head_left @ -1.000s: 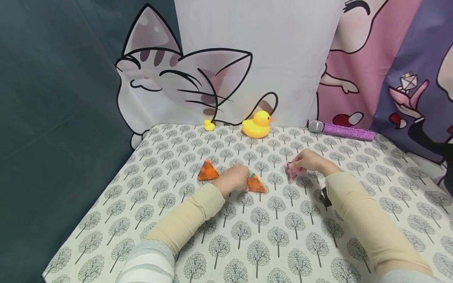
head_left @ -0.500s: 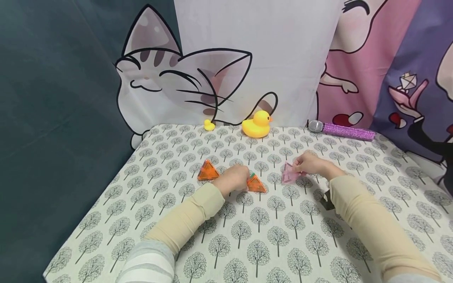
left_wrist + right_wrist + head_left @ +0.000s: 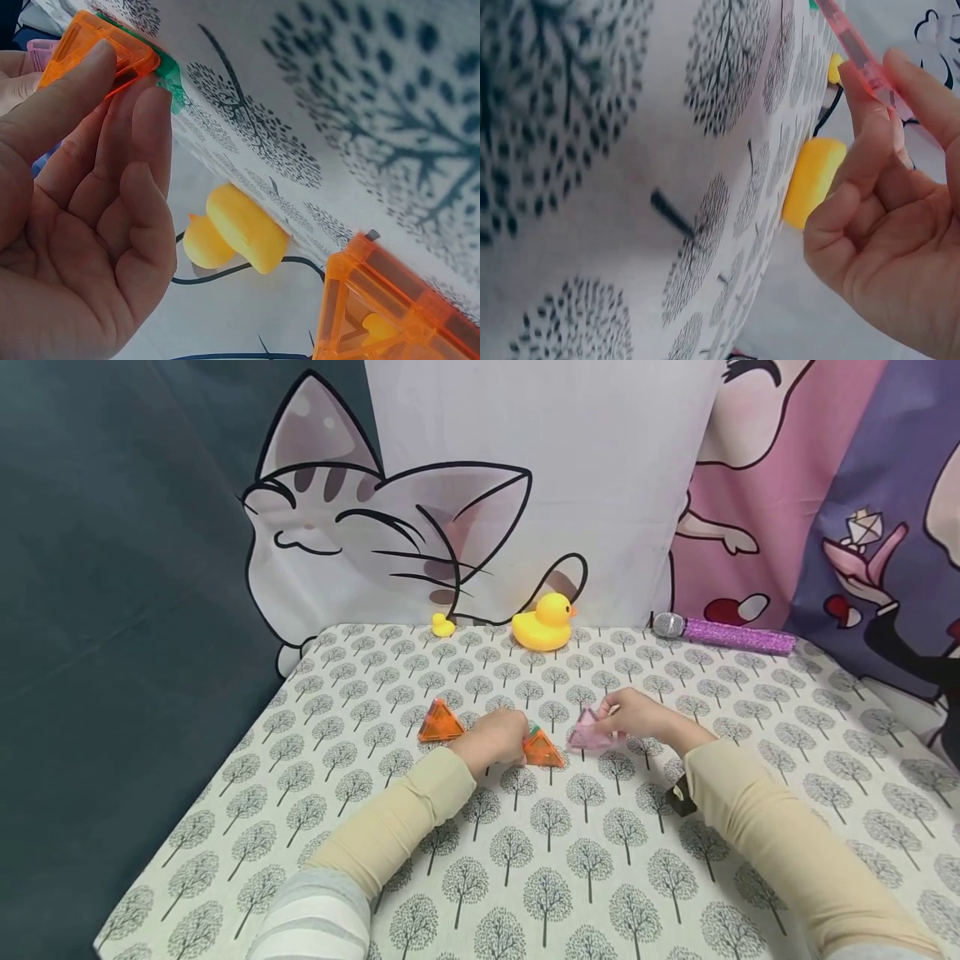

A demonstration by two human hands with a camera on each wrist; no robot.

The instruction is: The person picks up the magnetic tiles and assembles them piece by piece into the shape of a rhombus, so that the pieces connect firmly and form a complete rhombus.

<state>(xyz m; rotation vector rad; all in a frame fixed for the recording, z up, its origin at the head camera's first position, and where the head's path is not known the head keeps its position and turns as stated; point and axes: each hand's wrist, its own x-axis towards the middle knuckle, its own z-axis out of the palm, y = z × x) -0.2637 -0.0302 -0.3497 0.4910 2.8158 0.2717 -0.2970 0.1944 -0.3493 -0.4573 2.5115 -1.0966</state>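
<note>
My left hand pinches an orange translucent triangular magnetic tile piece near the middle of the table. A strip of green tile shows along its far edge; how they join is hidden. My right hand pinches a pink translucent triangular tile between thumb and fingers. The pink tile is just right of the orange piece, with a small gap between them in the head view. Left of my left hand stands another orange tile piece, shaped like a small pyramid, untouched.
At the table's back edge sit a small yellow duck and a larger yellow duck. A purple glittery microphone lies at the back right. Tree-print cloth covers the table, and a cartoon curtain hangs behind.
My right hand has moved left with the pink tile, bringing it close to the orange piece and turning it slightly. My left hand has stayed in place.
</note>
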